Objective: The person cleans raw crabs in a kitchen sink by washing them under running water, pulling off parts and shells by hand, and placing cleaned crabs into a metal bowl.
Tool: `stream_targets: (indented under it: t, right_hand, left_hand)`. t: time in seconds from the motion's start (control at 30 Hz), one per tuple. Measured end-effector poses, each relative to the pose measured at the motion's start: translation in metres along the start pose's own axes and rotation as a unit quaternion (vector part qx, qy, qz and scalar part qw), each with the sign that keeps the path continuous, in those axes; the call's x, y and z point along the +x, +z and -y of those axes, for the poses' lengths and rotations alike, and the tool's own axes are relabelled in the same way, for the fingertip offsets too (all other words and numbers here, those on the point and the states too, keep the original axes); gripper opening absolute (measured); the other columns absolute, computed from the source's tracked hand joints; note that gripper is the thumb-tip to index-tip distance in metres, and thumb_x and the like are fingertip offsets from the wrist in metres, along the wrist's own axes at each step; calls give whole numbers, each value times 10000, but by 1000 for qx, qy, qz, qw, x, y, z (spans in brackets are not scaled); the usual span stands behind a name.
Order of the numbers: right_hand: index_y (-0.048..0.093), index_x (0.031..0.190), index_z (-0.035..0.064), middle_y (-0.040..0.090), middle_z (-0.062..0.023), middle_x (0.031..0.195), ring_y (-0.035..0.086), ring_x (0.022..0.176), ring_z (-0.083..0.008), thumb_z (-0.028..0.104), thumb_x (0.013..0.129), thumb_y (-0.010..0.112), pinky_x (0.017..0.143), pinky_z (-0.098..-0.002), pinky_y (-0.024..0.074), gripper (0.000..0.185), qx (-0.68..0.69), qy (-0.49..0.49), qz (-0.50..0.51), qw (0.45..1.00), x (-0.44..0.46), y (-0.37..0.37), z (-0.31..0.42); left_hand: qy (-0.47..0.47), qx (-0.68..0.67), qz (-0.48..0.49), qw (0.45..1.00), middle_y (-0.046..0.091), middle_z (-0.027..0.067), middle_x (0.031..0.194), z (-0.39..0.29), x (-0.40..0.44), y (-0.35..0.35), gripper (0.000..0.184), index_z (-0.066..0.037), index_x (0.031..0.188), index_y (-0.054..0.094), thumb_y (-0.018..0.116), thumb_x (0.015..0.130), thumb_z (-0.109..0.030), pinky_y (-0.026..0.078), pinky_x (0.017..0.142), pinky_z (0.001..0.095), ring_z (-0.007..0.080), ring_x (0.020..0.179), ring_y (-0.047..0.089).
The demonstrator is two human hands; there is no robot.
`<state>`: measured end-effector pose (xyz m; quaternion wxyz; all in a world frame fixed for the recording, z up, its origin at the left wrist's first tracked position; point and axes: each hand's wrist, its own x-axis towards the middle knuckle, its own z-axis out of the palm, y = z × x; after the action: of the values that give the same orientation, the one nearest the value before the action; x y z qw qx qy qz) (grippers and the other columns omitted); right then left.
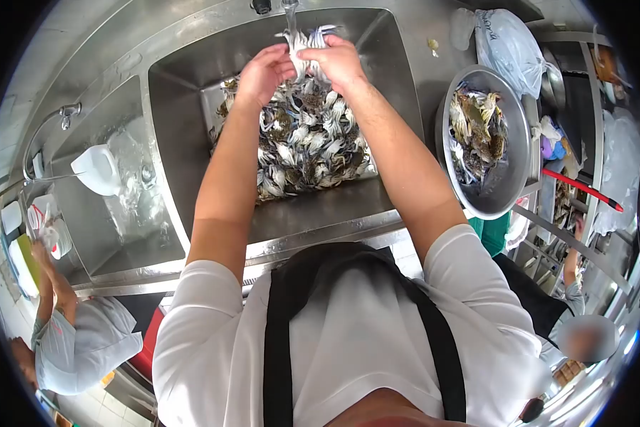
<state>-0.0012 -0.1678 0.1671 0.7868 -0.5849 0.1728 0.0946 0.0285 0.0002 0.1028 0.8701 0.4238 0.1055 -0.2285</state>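
A pale crab, belly side showing, is held up beneath the tap at the back of the sink. My right hand grips its right side, with the thumb across it. From the left, my left hand closes its curled fingers on the crab's other edge. Water runs down from the tap onto the crab. Below both hands, a heap of crabs, white undersides and dark shells mixed, lies in the steel sink.
A steel bowl of crabs stands on the right counter beside a plastic bag. On the left, a second sink holds a white container. One person works at left, another at right.
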Motion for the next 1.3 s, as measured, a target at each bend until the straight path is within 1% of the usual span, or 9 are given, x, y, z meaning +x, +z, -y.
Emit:
stream_targets:
  t: [0.07, 0.13, 0.2, 0.37, 0.57, 0.83, 1.0, 1.23, 1.3]
  right_hand:
    - [694, 1002, 4, 725, -90, 892, 670, 754, -154, 115, 728, 783, 672, -292, 532, 309, -253, -132, -66, 956, -9, -7, 12]
    - [706, 1056, 25, 734, -78, 910, 673, 799, -145, 204, 703, 804, 764, -288, 529, 408, -291, -169, -162, 927, -53, -10, 50]
    - [700, 1058, 8, 731, -88, 931, 667, 820, -140, 204, 740, 793, 788, -301, 525, 385, -246, -223, -168, 928, -90, -46, 76]
    - [657, 1050, -71, 711, -107, 908, 642, 771, -189, 182, 758, 784, 740, -327, 509, 406, -510, -184, -361, 759, -181, -152, 142]
    - [649, 1072, -71, 685, -155, 1042, 623, 926, -210, 207, 824, 766, 865, -334, 489, 390, -634, -252, -422, 597, -210, -194, 122]
    - [679, 1096, 3, 683, -104, 1019, 643, 958, -156, 144, 840, 778, 860, -279, 502, 308, -276, -118, -65, 952, -101, -64, -18]
    - [622, 1230, 49, 661, -102, 1132, 607, 1020, -194, 463, 886, 701, 882, -334, 465, 544, -156, 113, -28, 981, 5, -29, -80]
    - [653, 1055, 97, 644, -18, 932, 579, 856, -178, 323, 911, 664, 787, -398, 457, 268, 51, 232, 77, 968, 43, -27, -89]
    - [662, 1032, 69, 660, -31, 920, 577, 794, -167, 259, 895, 658, 759, -354, 461, 234, -15, 230, 33, 973, 47, -18, -84]
  left_hand:
    - [-12, 131, -4, 991, 679, 120, 869, 60, 27, -56, 236, 49, 1041, 629, 545, 919, -135, 531, 725, 347, 241, 794, 658]
    - [103, 803, 59, 584, 690, 171, 894, 122, 23, -86, 256, 30, 1048, 652, 512, 900, -124, 535, 831, 416, 329, 919, 671]
    - [-115, 773, 18, 624, 672, 207, 1047, 159, -3, -93, 263, -50, 1061, 686, 514, 894, -159, 506, 912, 445, 372, 1046, 635]
    - [-13, 726, -313, 612, 547, 179, 1185, 166, -36, -116, 313, -15, 1118, 616, 563, 884, -215, 442, 968, 454, 357, 1096, 524]
    - [-146, 672, -296, 663, 560, 195, 1283, 129, -9, -149, 405, -16, 1248, 512, 559, 885, -189, 394, 1044, 452, 381, 1249, 468]
    - [-154, 549, -276, 774, 692, 222, 1090, 125, 3, -139, 465, 32, 1135, 656, 698, 762, -242, 525, 887, 373, 320, 999, 682]
    - [-6, 226, -135, 965, 698, 88, 899, 82, 3, -46, 303, 30, 1009, 684, 678, 820, -206, 491, 753, 315, 181, 823, 637]
    - [30, 111, -165, 980, 692, 66, 852, 82, 35, -62, 432, -1, 973, 690, 569, 973, -416, 492, 710, 321, 155, 745, 623]
    - [4, 446, -183, 876, 687, 133, 939, 129, 29, -81, 354, -4, 1008, 684, 573, 931, -331, 512, 769, 369, 248, 839, 648]
